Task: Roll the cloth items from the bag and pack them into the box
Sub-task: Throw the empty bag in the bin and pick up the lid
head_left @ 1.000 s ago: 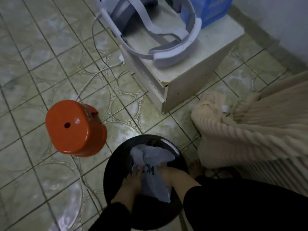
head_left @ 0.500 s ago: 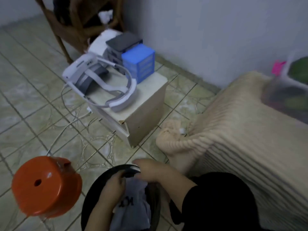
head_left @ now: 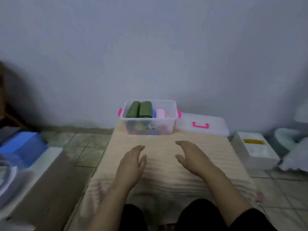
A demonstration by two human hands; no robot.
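Head view: both hands are held out over a cream ribbed blanket (head_left: pixel 166 172), palms turned toward each other. Left hand (head_left: pixel 131 164) has straight fingers, holding nothing. Right hand (head_left: pixel 193 157) likewise, fingers extended, thumb apart, holding nothing. Whether either touches the blanket cannot be told.

Box (head_left: pixel 149 125), clear plastic with pink latches, stands at the blanket's far end against the wall. Inside: two green rolls (head_left: pixel 139 109) side by side at the left, a blue item just beside them, and a pink roll (head_left: pixel 160 113) to the right. A coloured sticker shows on the box front; its writing is too blurred to read.

Lid (head_left: pixel 201 125), clear with a pink handle, lies just right of the box. A white container (head_left: pixel 255 150) with a yellow patch sits further right on the tiled floor. A blue block (head_left: pixel 25 147) sits far left. No legible writing anywhere.
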